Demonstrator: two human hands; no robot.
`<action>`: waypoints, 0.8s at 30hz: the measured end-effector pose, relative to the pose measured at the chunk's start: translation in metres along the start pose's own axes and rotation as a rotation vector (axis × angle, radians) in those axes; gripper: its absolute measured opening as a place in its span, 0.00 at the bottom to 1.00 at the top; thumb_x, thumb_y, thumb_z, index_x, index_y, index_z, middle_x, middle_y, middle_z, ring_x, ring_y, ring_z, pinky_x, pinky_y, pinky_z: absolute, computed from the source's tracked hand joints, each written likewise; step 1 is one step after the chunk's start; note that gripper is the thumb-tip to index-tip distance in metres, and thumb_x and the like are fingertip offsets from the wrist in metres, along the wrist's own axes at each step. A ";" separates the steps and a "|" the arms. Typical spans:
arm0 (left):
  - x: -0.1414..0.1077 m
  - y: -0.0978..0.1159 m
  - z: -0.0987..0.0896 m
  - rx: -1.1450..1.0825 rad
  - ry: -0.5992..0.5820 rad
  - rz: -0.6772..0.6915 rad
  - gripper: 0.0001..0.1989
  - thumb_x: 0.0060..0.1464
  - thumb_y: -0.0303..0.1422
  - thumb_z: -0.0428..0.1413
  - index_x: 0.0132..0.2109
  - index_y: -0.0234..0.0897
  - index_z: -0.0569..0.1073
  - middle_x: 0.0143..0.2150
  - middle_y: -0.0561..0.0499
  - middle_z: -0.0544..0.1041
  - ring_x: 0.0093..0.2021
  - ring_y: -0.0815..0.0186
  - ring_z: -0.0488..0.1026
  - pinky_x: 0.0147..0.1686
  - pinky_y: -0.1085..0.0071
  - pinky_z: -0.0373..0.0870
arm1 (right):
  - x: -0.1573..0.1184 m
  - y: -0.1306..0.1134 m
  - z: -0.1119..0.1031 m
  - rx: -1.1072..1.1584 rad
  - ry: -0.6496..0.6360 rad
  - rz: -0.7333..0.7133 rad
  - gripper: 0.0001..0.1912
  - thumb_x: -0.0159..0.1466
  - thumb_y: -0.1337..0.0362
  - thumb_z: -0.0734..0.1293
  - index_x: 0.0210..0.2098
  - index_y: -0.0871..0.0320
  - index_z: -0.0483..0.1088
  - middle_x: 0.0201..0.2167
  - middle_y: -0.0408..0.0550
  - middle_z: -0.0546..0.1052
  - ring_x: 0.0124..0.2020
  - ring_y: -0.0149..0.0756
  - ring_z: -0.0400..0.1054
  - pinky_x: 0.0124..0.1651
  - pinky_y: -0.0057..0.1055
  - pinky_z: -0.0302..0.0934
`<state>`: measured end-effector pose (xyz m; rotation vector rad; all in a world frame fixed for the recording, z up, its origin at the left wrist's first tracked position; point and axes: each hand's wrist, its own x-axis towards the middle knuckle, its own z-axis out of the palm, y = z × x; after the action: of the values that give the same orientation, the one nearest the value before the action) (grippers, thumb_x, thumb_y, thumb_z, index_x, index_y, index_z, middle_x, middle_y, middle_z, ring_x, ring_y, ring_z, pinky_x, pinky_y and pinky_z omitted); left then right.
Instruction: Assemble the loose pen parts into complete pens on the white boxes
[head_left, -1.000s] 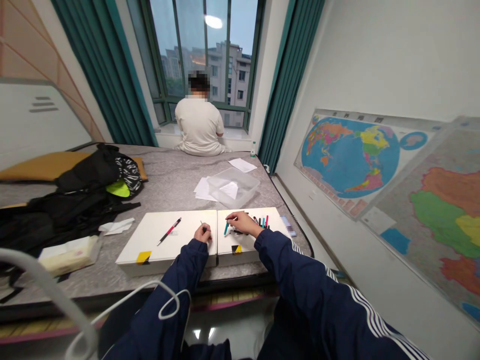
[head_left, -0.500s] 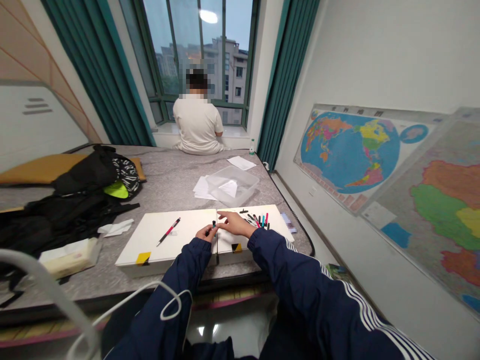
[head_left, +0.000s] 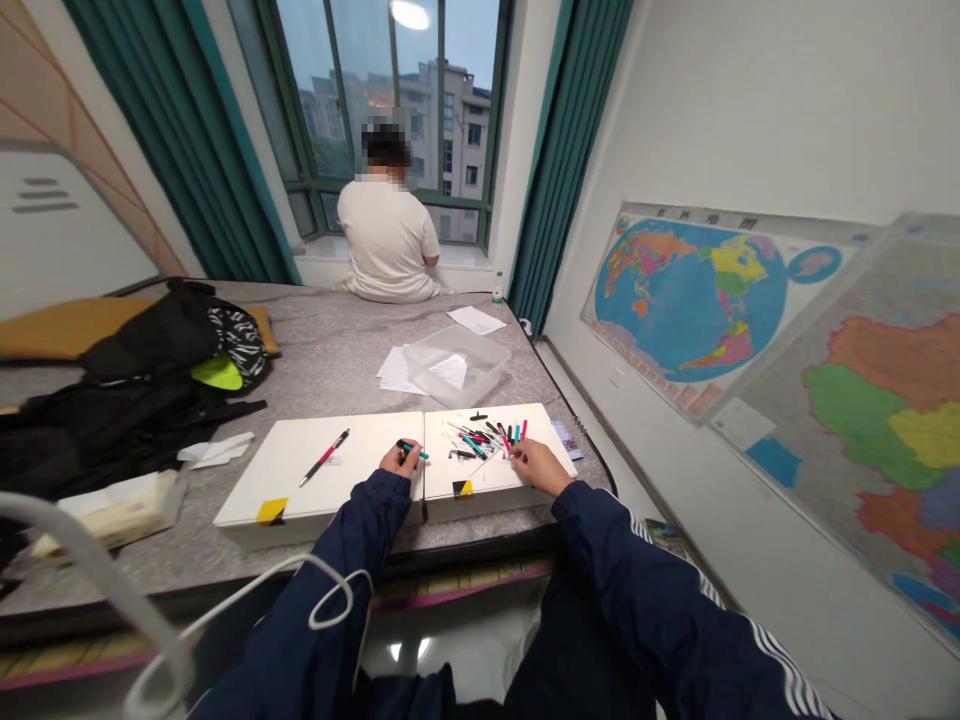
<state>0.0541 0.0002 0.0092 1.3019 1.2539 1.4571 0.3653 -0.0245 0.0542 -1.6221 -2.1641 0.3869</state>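
Note:
My left hand (head_left: 400, 459) is closed on a small teal and black pen part (head_left: 414, 451), above the right end of the left white box (head_left: 300, 440). My right hand (head_left: 536, 463) reaches over the right white box (head_left: 442, 493), fingers pinched at the right edge of a pile of pen parts (head_left: 474, 440); what they grip, if anything, is too small to tell. Pink and teal pieces (head_left: 516, 432) lie just beyond those fingertips. A red and black pen (head_left: 325, 458) rests whole on the left box.
Behind the boxes sit a clear plastic bin (head_left: 469, 375) and white papers (head_left: 396, 370). Black bags (head_left: 157, 350), a crumpled tissue (head_left: 216, 450) and a tissue pack (head_left: 120, 508) lie to the left. A person (head_left: 388, 235) sits by the window. A white cable (head_left: 330, 620) crosses my left sleeve.
My right hand has moved away from my left hand, rightward to the pen parts, uncovering the pile. My left hand still holds the teal and black part. The view has shifted slightly.

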 end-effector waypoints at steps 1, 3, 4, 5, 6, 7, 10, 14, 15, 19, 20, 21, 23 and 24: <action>0.000 0.001 0.000 -0.004 -0.002 0.006 0.16 0.43 0.45 0.61 0.31 0.36 0.73 0.17 0.55 0.67 0.18 0.70 0.63 0.22 0.72 0.59 | -0.001 0.000 0.003 -0.030 -0.003 -0.019 0.11 0.58 0.71 0.66 0.40 0.61 0.74 0.38 0.52 0.76 0.41 0.37 0.69 0.46 0.30 0.58; -0.001 0.002 0.001 -0.011 0.001 -0.001 0.16 0.42 0.45 0.62 0.31 0.36 0.73 0.16 0.55 0.67 0.17 0.70 0.62 0.22 0.72 0.58 | -0.001 -0.002 0.005 -0.079 -0.001 -0.053 0.11 0.59 0.70 0.66 0.42 0.62 0.73 0.40 0.53 0.74 0.45 0.39 0.67 0.49 0.30 0.57; -0.002 0.003 0.002 -0.011 0.004 -0.011 0.16 0.42 0.44 0.62 0.31 0.36 0.73 0.16 0.55 0.68 0.17 0.70 0.62 0.21 0.72 0.58 | -0.001 -0.002 0.006 -0.099 -0.005 -0.061 0.12 0.60 0.70 0.65 0.43 0.62 0.73 0.41 0.53 0.74 0.45 0.39 0.66 0.50 0.31 0.56; -0.002 0.003 0.002 -0.008 0.004 -0.023 0.16 0.42 0.44 0.62 0.31 0.36 0.73 0.16 0.55 0.68 0.17 0.70 0.62 0.21 0.72 0.58 | 0.000 -0.003 0.005 -0.117 -0.007 -0.060 0.12 0.61 0.70 0.65 0.44 0.61 0.73 0.41 0.53 0.73 0.46 0.39 0.66 0.51 0.31 0.56; -0.002 0.004 0.002 -0.004 0.001 -0.032 0.16 0.42 0.44 0.62 0.31 0.36 0.73 0.16 0.55 0.68 0.16 0.70 0.61 0.21 0.72 0.58 | 0.000 -0.004 0.004 -0.132 -0.007 -0.053 0.12 0.61 0.70 0.64 0.44 0.61 0.72 0.41 0.53 0.72 0.46 0.39 0.65 0.51 0.31 0.56; -0.002 0.004 0.002 0.000 -0.003 -0.039 0.16 0.42 0.44 0.62 0.31 0.36 0.73 0.16 0.54 0.69 0.16 0.70 0.61 0.21 0.72 0.58 | 0.000 -0.004 0.003 -0.144 -0.001 -0.045 0.12 0.62 0.70 0.64 0.45 0.61 0.72 0.41 0.53 0.72 0.46 0.39 0.65 0.51 0.31 0.55; -0.002 0.004 0.002 -0.003 -0.015 -0.037 0.16 0.43 0.44 0.62 0.33 0.34 0.75 0.18 0.52 0.72 0.15 0.71 0.60 0.19 0.72 0.56 | -0.001 -0.008 0.003 -0.162 0.076 -0.033 0.14 0.63 0.69 0.63 0.48 0.60 0.70 0.42 0.54 0.70 0.47 0.41 0.63 0.52 0.33 0.55; -0.001 0.003 0.001 -0.031 -0.002 -0.036 0.16 0.43 0.43 0.62 0.34 0.34 0.76 0.22 0.49 0.75 0.15 0.72 0.60 0.17 0.73 0.55 | 0.000 -0.022 0.012 -0.132 0.110 -0.126 0.13 0.63 0.69 0.62 0.47 0.60 0.70 0.42 0.54 0.70 0.47 0.41 0.61 0.53 0.37 0.54; -0.001 0.003 0.000 -0.036 0.006 -0.034 0.16 0.43 0.43 0.63 0.34 0.34 0.77 0.22 0.48 0.76 0.15 0.71 0.61 0.18 0.72 0.56 | 0.002 -0.028 0.016 -0.120 0.086 -0.173 0.12 0.63 0.69 0.62 0.46 0.60 0.71 0.43 0.54 0.70 0.48 0.41 0.61 0.53 0.38 0.54; -0.001 0.002 -0.001 -0.016 -0.014 -0.030 0.18 0.43 0.44 0.62 0.35 0.33 0.77 0.25 0.46 0.78 0.18 0.69 0.65 0.19 0.71 0.60 | 0.017 -0.049 0.029 -0.071 -0.012 -0.286 0.10 0.63 0.68 0.62 0.43 0.59 0.72 0.42 0.53 0.72 0.47 0.39 0.62 0.53 0.36 0.54; -0.001 0.002 -0.001 -0.004 -0.025 -0.033 0.18 0.43 0.44 0.62 0.36 0.33 0.77 0.25 0.46 0.78 0.17 0.69 0.65 0.19 0.71 0.60 | 0.023 -0.054 0.033 -0.061 -0.029 -0.285 0.10 0.63 0.67 0.62 0.43 0.59 0.72 0.42 0.53 0.72 0.47 0.39 0.63 0.52 0.35 0.55; -0.001 0.001 -0.001 0.006 -0.034 -0.037 0.18 0.44 0.44 0.62 0.36 0.33 0.77 0.25 0.46 0.78 0.17 0.69 0.65 0.19 0.71 0.61 | 0.029 -0.059 0.035 -0.053 -0.044 -0.274 0.09 0.63 0.67 0.63 0.42 0.59 0.73 0.42 0.53 0.73 0.46 0.39 0.64 0.51 0.34 0.55; -0.001 0.001 -0.002 0.015 -0.051 -0.047 0.19 0.44 0.45 0.62 0.36 0.32 0.76 0.25 0.45 0.78 0.18 0.69 0.66 0.19 0.71 0.62 | 0.043 -0.067 0.041 -0.050 -0.062 -0.242 0.09 0.63 0.67 0.62 0.41 0.58 0.73 0.41 0.52 0.74 0.45 0.38 0.66 0.50 0.32 0.56; -0.001 0.001 -0.002 0.014 -0.056 -0.050 0.19 0.44 0.45 0.62 0.36 0.32 0.76 0.25 0.45 0.79 0.18 0.68 0.67 0.19 0.71 0.62 | 0.050 -0.070 0.043 -0.054 -0.064 -0.219 0.09 0.63 0.67 0.62 0.41 0.58 0.73 0.41 0.52 0.75 0.44 0.38 0.67 0.49 0.31 0.56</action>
<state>0.0523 -0.0013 0.0096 1.3031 1.2526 1.3704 0.2734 0.0039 0.0560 -1.3973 -2.3894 0.3196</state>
